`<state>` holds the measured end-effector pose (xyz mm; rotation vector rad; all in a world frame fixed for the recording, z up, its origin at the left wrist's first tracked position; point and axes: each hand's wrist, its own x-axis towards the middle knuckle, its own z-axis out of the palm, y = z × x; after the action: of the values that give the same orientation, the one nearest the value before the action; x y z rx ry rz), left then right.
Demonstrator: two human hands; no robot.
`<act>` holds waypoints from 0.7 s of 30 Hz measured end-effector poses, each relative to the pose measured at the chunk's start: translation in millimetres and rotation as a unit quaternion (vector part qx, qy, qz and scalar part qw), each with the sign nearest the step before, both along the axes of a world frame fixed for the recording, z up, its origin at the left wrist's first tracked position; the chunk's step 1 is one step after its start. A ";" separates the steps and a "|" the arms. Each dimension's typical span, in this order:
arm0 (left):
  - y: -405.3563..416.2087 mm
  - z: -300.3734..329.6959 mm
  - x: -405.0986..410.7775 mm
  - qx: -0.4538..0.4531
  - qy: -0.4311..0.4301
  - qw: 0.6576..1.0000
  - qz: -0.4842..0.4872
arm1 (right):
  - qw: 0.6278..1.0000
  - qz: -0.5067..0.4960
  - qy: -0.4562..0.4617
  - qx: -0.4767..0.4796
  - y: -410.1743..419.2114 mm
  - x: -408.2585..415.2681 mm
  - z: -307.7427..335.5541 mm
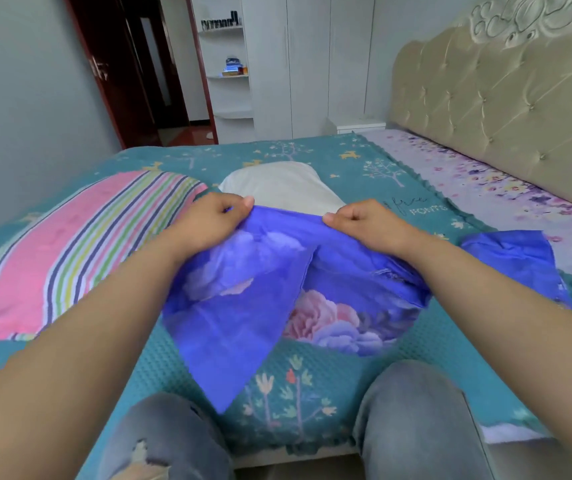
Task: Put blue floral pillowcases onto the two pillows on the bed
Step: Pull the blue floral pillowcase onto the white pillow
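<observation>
From the head view, both hands work at the far edge of a blue floral pillowcase [277, 289] spread on the teal bedspread [312, 393] in front of the person's knees. The left hand [208, 220] pinches the open hem between thumb and curled fingers, and the right hand [364, 220] pinches the same hem a little to the right. Just beyond that hem lies a white pillow [284, 185], bare, its near end touching or slipping under the blue cloth; I cannot tell whether it is already inside the mouth. A pink striped pillow [70, 251] lies to the left, uncovered by any blue case. A second blue pillowcase [516, 261] lies flat to the right, near the right forearm.

The step in hand looks like the start of dressing the first pillow: the mouth of the case is held at the white pillow's end. The next move calls for parting the two layers of the hem so the opening gapes, then drawing it over the pillow's corners evenly. The striped pillow and the second case are untouched.
</observation>
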<state>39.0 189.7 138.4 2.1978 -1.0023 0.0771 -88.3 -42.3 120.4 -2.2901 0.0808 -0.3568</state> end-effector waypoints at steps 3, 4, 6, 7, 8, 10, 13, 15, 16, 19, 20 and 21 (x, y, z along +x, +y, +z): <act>8.4 13.0 7.6 0.002 0.128 0.991 -0.022 | 0.998 0.025 0.048 -0.044 -2.1 12.3 15.9; 10.9 15.5 10.2 0.003 0.165 0.986 -0.033 | 0.997 0.027 0.056 -0.054 -2.4 16.0 20.3; 16.1 18.3 17.0 0.002 0.208 0.977 -0.054 | 0.996 0.029 0.058 -0.055 -0.1 22.4 28.6; 18.2 19.0 19.6 0.001 0.219 0.974 -0.056 | 0.998 0.029 0.051 -0.039 2.9 25.0 30.9; 20.9 19.8 23.1 -0.009 0.227 0.973 -0.050 | 0.999 0.027 0.038 -0.014 7.8 29.3 32.1; 21.2 22.6 27.0 -0.057 0.233 0.971 -0.025 | 1.000 0.000 0.006 0.010 15.2 35.0 29.9; 14.3 28.1 31.9 -0.107 0.139 0.984 0.016 | 0.999 -0.011 -0.027 -0.023 29.1 43.2 27.6; 6.4 33.1 32.9 -0.086 0.003 0.994 0.063 | 0.988 -0.024 0.024 -0.150 35.3 46.4 29.9; 3.6 36.8 32.2 -0.091 -0.043 0.991 0.085 | 0.965 -0.053 0.063 -0.248 36.1 47.9 31.8; 6.9 46.5 31.0 -0.151 -0.075 0.980 0.102 | 0.893 -0.133 0.177 -0.392 18.3 50.5 33.6; 12.3 47.1 34.5 -0.160 -0.058 0.981 0.096 | 0.880 -0.151 0.214 -0.397 8.3 49.2 32.3; 18.7 48.0 38.0 -0.151 -0.038 0.984 0.089 | 0.873 -0.169 0.240 -0.389 -2.5 47.4 30.2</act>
<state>77.1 208.4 186.4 2.0102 -0.7750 0.3732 -40.9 -44.8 150.6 -3.1295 0.7123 0.0450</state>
